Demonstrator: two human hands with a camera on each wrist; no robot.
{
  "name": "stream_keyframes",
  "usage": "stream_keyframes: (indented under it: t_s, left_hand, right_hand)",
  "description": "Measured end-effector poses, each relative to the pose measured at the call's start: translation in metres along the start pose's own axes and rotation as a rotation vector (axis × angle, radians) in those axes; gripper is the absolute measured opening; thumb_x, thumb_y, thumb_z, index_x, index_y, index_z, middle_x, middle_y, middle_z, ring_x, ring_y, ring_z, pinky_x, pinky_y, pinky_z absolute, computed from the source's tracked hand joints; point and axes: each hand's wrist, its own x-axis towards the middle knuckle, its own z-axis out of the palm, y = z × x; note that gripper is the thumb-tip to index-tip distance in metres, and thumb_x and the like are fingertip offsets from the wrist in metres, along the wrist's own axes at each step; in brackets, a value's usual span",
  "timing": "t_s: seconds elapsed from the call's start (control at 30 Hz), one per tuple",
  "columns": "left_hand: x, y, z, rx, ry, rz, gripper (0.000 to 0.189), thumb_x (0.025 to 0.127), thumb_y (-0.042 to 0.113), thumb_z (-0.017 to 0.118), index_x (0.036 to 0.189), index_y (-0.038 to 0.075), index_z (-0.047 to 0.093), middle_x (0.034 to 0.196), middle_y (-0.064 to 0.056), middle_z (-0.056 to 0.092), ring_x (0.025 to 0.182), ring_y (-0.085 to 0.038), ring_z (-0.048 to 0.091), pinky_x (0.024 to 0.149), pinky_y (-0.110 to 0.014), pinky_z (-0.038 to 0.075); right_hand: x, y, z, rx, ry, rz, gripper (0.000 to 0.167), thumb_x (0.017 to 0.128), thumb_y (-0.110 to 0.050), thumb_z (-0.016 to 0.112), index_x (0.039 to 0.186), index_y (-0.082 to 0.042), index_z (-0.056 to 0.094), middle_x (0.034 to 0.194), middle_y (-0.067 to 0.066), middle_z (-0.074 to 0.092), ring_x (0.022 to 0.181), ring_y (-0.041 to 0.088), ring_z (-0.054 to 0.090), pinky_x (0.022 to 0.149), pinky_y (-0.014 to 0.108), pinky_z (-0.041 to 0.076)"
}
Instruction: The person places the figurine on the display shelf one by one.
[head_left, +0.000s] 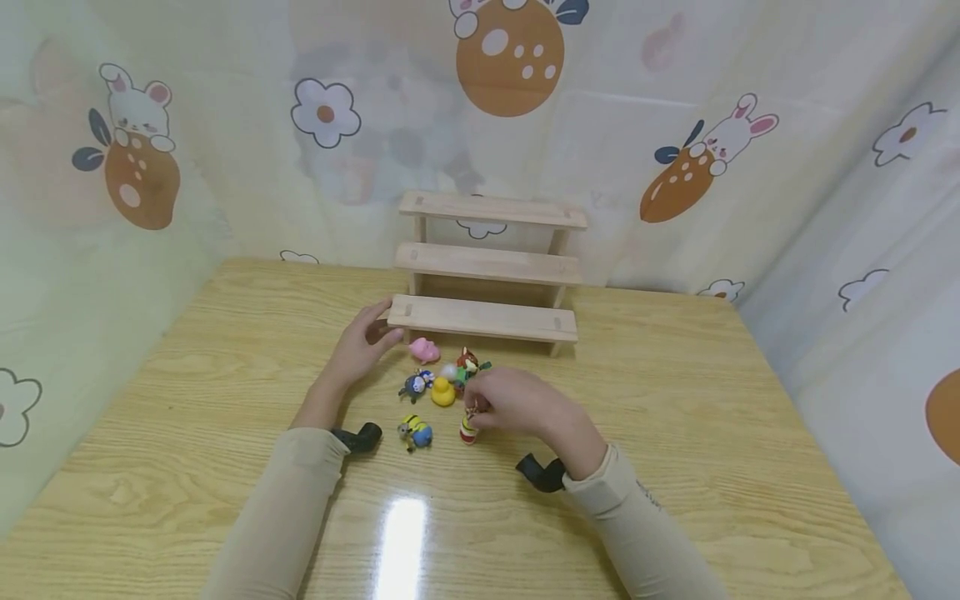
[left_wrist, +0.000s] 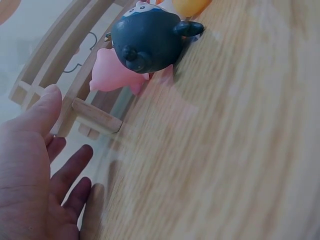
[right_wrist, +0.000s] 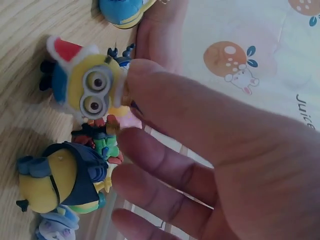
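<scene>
My right hand pinches a small yellow minion figurine with grey goggles and a red-and-white hat, its thumb against the figurine's side. In the head view the fingers partly cover this minion. My left hand is at the left end of the lowest step of a wooden three-step display stand; its fingers are spread and hold nothing. Nearest that hand are a pink pig figurine and a dark blue figurine. A yellow duck and a fox figurine sit close to my right hand.
Another minion figurine lies on the wooden table between my forearms. In the right wrist view a minion in dark overalls stands near the held one. A patterned curtain hangs behind the stand and at both sides.
</scene>
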Motion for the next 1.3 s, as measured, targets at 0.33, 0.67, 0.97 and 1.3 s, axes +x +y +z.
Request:
stream_keyframes:
  t_s: [0.33,0.67,0.97,1.3]
  left_hand:
    - [0.000,-0.002,0.001,0.012,0.012,0.021,0.068,0.092,0.030,0.063,0.149,0.010,0.032,0.142,-0.016,0.042,0.127,-0.037,0.048,0.112,-0.046,0.034]
    - [-0.003,0.005,-0.001,-0.001,-0.005,0.010,0.067,0.093,0.026,0.062,0.149,0.009,0.030,0.142,-0.018,0.041,0.127,-0.038,0.047,0.110,-0.048,0.036]
    - [-0.001,0.000,0.000,0.002,-0.004,0.003,0.068,0.092,0.031,0.062,0.149,0.012,0.030,0.143,-0.015,0.041,0.128,-0.035,0.048,0.110,-0.045,0.038]
    - [-0.001,0.000,0.000,0.009,-0.003,0.005,0.068,0.092,0.031,0.063,0.149,0.012,0.031,0.144,-0.015,0.040,0.127,-0.035,0.048,0.109,-0.045,0.038]
  right_hand:
    - [-0.004,-0.002,-0.003,-0.023,-0.083,-0.032,0.049,0.082,-0.022,0.076,0.128,-0.021,0.059,0.130,0.000,0.058,0.116,0.017,0.056,0.098,0.036,0.048]
    - [-0.001,0.000,-0.001,-0.021,-0.013,-0.129,0.018,0.086,-0.012,0.069,0.102,-0.016,0.072,0.096,-0.007,0.064,0.081,0.005,0.054,0.073,0.022,0.049]
    - [-0.001,-0.004,-0.001,-0.063,0.019,-0.042,0.018,0.084,-0.021,0.072,0.102,-0.019,0.073,0.092,-0.006,0.064,0.074,0.005,0.053,0.064,0.021,0.045]
    - [-0.001,-0.009,-0.002,-0.092,0.056,-0.027,0.020,0.083,-0.021,0.071,0.102,-0.016,0.072,0.102,-0.004,0.066,0.082,0.006,0.058,0.073,0.024,0.050]
